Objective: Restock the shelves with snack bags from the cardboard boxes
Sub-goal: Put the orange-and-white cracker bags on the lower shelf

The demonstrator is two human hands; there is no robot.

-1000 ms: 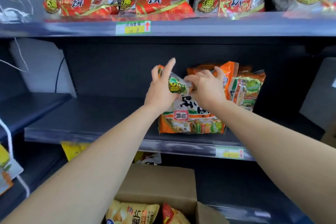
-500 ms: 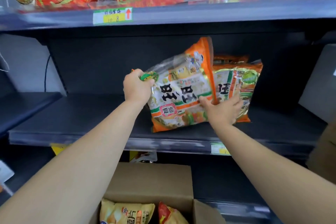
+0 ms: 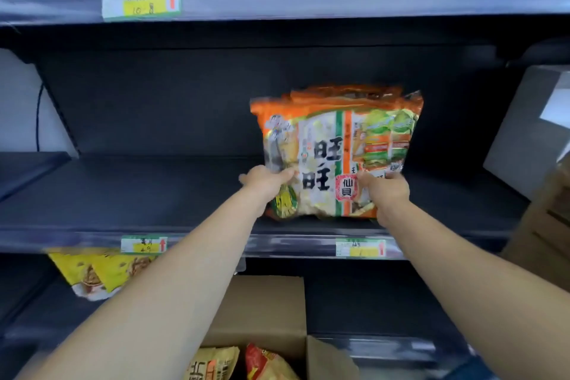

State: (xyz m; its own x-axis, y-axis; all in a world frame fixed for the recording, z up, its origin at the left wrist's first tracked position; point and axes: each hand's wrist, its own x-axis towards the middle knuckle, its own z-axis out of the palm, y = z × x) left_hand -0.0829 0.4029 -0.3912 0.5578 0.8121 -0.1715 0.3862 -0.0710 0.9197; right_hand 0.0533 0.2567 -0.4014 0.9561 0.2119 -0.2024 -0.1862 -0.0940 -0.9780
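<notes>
My left hand (image 3: 266, 180) and right hand (image 3: 384, 191) grip the lower corners of the orange rice cracker bag (image 3: 333, 145). It stands upright on the shelf (image 3: 154, 194), glossy, black-lettered.

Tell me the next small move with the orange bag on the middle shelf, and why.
Probably let go of it. The orange bag seems to stand upright on the middle shelf, close in front of the other bags behind it, with the left hand and right hand gripping its lower corners. It looks placed, and the cardboard box below holds more snack bags.
</notes>
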